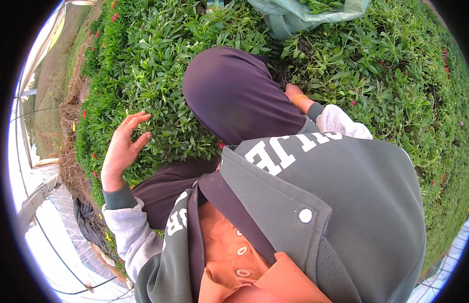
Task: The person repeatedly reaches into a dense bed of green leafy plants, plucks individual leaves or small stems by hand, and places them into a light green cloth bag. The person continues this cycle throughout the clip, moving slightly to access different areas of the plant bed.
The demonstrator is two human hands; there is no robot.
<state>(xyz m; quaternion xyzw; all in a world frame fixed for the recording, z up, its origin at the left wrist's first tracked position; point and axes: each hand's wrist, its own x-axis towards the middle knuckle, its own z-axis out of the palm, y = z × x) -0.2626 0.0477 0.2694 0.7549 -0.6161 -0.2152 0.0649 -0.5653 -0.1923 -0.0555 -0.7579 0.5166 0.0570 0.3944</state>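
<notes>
My left hand (pixel 124 146) is raised over the leafy green plants (pixel 164 125) at the left, its fingers spread and nothing in it. Beyond my bent knee, my right hand (pixel 294 92) reaches down among the plants; a yellow-orange band circles its wrist, and its fingers are hidden by the knee and the leaves. A green woven plastic sack (pixel 285 24), its mouth open with cut green leaves (pixel 322 5) inside, rests on the plants at the top.
A small box (pixel 215 5) lies among the leaves at the top. Red flowers (pixel 115 17) dot the foliage. Dry straw (pixel 71 125) edges the bed at the left, beside clear plastic sheeting (pixel 64 216) and dark crumpled cloth or film (pixel 87 223).
</notes>
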